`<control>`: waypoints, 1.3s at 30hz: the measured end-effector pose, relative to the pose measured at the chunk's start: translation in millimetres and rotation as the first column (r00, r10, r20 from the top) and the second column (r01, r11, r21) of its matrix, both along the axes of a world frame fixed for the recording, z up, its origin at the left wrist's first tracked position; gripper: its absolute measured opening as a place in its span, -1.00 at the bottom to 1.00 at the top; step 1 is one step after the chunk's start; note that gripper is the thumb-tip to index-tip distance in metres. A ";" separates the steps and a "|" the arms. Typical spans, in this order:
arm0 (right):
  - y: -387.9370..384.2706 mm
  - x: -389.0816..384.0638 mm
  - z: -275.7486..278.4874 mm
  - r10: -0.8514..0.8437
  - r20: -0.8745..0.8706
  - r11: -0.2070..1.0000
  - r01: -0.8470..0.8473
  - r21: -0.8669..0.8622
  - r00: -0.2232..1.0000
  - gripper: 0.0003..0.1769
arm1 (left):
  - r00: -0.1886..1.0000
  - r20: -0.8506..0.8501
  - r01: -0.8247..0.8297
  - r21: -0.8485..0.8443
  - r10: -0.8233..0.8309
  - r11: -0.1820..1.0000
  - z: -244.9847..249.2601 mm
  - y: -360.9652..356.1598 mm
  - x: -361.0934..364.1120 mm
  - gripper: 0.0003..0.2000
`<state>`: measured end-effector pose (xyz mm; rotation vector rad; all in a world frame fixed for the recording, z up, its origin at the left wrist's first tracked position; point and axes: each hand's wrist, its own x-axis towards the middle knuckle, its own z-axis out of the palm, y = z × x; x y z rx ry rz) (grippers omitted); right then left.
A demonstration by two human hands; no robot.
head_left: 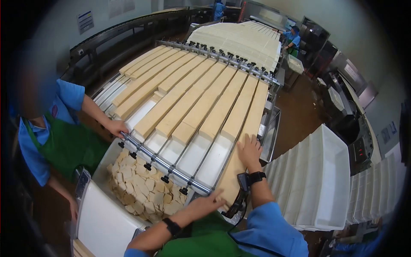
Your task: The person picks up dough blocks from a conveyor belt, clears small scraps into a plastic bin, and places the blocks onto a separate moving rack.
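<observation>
My right hand (250, 150) lies flat with its fingers spread on top of the rightmost beige strip (232, 177), a long smooth bar that looks like pressed tofu. Down at the near end of that strip, my left hand (205, 204) reaches in with its fingers stretched out and slightly blurred, close to the strip's edge and the end of the metal bar (160, 162). More beige strips (204, 96) lie side by side in lanes between thin rails on the white conveyor (187, 155). A dark device is strapped near my right wrist.
Broken beige pieces (139, 184) fill a bin below the near bar. At the left, a co-worker's hand (116, 127) rests at the bar's end. Stacked white crates (319, 184) stand at the right. Black knobs (231, 55) line the far crossbar; another person (293, 40) stands beyond.
</observation>
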<state>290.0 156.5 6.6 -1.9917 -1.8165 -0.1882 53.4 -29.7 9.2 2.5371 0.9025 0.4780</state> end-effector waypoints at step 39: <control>-177.0 -57.4 34.8 0.604 0.177 0.796 -0.578 -0.179 0.777 -0.35 | 0.294 0.238 -0.806 -0.459 0.926 0.374 -112.3 -189.0 -229.1 -0.93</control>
